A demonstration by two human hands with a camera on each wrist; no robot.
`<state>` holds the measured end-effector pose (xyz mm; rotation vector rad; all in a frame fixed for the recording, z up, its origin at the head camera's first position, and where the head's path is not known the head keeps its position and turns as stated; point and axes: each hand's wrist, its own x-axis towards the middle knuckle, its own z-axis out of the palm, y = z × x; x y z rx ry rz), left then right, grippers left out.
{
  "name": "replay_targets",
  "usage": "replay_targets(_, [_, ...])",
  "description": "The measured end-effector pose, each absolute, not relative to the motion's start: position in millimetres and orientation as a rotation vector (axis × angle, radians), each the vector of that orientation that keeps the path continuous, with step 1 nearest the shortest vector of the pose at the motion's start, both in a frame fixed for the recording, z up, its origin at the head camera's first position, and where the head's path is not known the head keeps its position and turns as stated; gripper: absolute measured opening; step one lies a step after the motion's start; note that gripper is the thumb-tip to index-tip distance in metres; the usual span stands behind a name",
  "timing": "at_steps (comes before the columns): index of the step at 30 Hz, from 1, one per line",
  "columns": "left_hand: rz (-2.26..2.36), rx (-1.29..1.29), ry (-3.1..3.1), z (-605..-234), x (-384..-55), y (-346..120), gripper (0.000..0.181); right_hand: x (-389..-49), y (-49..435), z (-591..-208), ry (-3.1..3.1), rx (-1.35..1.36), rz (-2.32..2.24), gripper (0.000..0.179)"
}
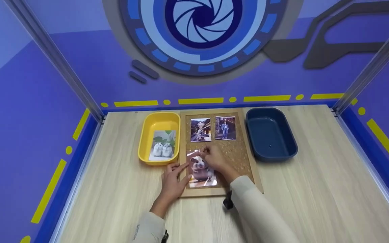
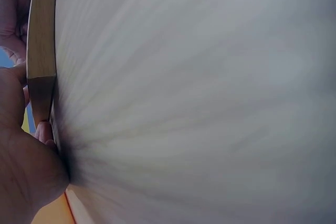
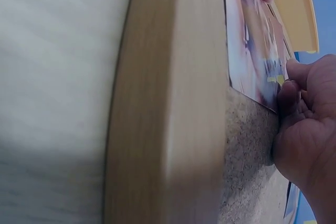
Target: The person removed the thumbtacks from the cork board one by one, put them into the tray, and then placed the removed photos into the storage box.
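A hamster photo lies on the lower left of a wood-framed cork board. My left hand rests at the board's left edge, its thumb and forefinger reaching over the frame to the photo's left side. At the photo's top edge, the thumb and curled fingers of my right hand pinch something small; the fingers hide what it is. In the right wrist view, those fingers are bent close to the photo's surface. Two photos of people, one left and one right, are on the board's upper part.
Left of the board stands a yellow tray with a photo of two hamsters inside. A dark blue tray is on the right. Purple panels enclose the pale wooden table at the back and sides.
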<state>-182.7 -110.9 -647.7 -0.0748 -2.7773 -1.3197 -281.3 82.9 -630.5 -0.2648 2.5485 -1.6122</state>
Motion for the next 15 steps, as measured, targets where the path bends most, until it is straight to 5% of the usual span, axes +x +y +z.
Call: replay_targets(15, [-1.367,-0.044,-2.801,-646.1,-182.1,-111.5,0.048,-280.3,83.2,-630.9,2.49,-0.24,-1.655,0.004])
